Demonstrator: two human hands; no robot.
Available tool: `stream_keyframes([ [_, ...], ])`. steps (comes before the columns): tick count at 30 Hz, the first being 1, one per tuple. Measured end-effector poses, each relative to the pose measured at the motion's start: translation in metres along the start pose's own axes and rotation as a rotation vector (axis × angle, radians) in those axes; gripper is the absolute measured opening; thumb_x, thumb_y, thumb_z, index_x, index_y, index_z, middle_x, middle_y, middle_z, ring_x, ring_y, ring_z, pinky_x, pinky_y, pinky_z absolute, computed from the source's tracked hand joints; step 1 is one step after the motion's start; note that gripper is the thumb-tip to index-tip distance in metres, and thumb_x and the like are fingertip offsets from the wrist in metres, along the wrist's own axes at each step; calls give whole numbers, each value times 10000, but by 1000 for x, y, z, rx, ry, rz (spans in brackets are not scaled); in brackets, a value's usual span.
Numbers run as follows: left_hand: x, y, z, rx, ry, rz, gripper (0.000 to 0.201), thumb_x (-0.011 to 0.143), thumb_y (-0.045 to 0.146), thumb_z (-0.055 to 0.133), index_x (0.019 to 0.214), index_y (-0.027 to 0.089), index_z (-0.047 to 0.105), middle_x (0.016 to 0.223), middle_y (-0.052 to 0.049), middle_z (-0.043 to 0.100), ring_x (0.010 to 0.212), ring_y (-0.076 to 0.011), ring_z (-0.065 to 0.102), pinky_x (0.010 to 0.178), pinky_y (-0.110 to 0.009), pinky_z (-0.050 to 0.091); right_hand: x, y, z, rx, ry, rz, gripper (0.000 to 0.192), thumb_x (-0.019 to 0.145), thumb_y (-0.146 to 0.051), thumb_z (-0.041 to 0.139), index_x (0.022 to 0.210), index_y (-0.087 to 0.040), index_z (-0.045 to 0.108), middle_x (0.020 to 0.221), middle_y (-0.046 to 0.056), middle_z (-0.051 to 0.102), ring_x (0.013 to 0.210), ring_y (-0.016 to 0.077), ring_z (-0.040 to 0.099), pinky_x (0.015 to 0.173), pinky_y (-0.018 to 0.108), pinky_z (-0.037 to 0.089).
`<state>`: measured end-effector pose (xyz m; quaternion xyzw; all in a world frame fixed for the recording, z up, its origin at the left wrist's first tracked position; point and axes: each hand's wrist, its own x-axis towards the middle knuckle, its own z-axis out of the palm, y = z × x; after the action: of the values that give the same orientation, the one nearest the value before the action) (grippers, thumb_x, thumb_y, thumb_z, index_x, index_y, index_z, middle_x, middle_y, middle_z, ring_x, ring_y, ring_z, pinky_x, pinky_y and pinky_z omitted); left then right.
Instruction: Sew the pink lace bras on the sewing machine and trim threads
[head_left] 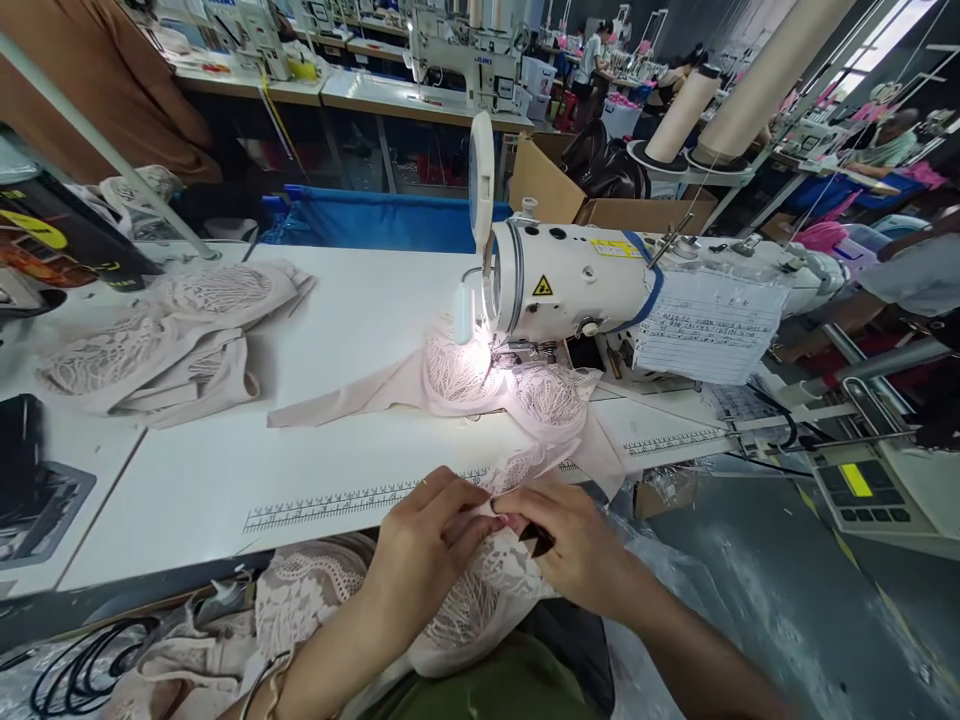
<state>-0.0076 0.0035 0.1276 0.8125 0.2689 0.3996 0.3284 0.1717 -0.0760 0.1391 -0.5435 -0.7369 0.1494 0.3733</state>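
My left hand (431, 545) is closed, its thumb and fingers pinching the edge of a pale pink lace bra. Close beside it, my right hand (581, 550) pinches the same edge and also has a small dark pointed tool (537, 540) in its palm, perhaps thread snips. The held bra's patterned cup (465, 605) hangs below my hands, over my lap. Another pale pink bra (551, 395) lies under the lit head of a white sewing machine (577, 280), its band stretched out to the left. Whether it joins the piece in my hands is hidden.
More bras (172, 340) lie stacked on the white table (360, 300) at left. Further pieces (307, 590) fill the space below the table's front edge. A control box (862, 485) is at right, a cardboard box (544, 175) behind the machine. Other people work beyond.
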Motion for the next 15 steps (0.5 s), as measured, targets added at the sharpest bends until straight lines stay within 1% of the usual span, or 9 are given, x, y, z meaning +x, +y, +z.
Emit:
stream_keyframes([
  [3,0,2,-5,-54,8,-99,54,830,165,707,792,204,702,725,-26,692,611,-156,654,550,-220,478,-5,11,2,-365,186,-104,200,947,-86,507,915,-164,688,1055,118,720,713,142,641,597,244,484],
  [5,1,5,-8,-118,-18,-170,60,822,194,724,766,211,715,704,-27,692,615,-170,652,557,-236,480,-7,18,4,-532,195,-130,215,952,-80,502,920,-170,695,1277,134,675,787,159,671,661,266,522],
  [6,1,6,-9,-151,-35,-203,57,816,210,736,761,214,727,699,-30,694,616,-177,651,558,-244,482,-8,20,3,-561,170,-141,239,952,-68,483,928,-172,697,1312,129,663,800,165,676,682,279,529],
  [7,2,6,-10,-181,-46,-230,48,810,221,747,762,217,741,702,-35,699,625,-183,653,563,-250,487,-8,22,2,-549,142,-147,267,947,-52,460,929,-172,698,1285,123,680,800,171,676,689,289,529],
  [8,4,5,-12,-204,-50,-249,33,803,225,756,770,221,755,714,-40,706,645,-189,657,575,-254,495,-8,23,0,-492,104,-143,282,938,-42,448,923,-172,697,1211,117,713,791,175,673,685,292,523],
  [10,7,1,-16,-246,-47,-274,14,788,222,769,785,234,778,757,-50,717,712,-198,667,625,-260,519,-7,23,-10,-248,2,-82,248,927,-65,474,866,-174,688,987,93,744,748,167,654,632,268,496],
  [12,10,-7,-23,-313,-59,-315,22,773,229,785,782,247,790,797,-57,718,769,-204,668,650,-257,531,-6,23,-25,76,-154,17,204,937,-169,555,766,-178,666,803,56,683,660,139,603,566,235,453],
  [14,11,-14,-31,-394,-77,-366,17,764,241,797,772,254,791,814,-57,712,780,-198,662,638,-244,530,-7,26,-42,316,-283,107,267,934,-310,637,701,-181,652,736,31,616,605,116,552,537,220,429],
  [15,10,-17,-35,-420,-75,-388,17,763,242,799,771,254,791,815,-55,709,774,-193,658,628,-237,525,-8,28,-49,376,-308,140,290,927,-362,657,701,-181,661,735,28,605,593,109,537,527,218,420],
])
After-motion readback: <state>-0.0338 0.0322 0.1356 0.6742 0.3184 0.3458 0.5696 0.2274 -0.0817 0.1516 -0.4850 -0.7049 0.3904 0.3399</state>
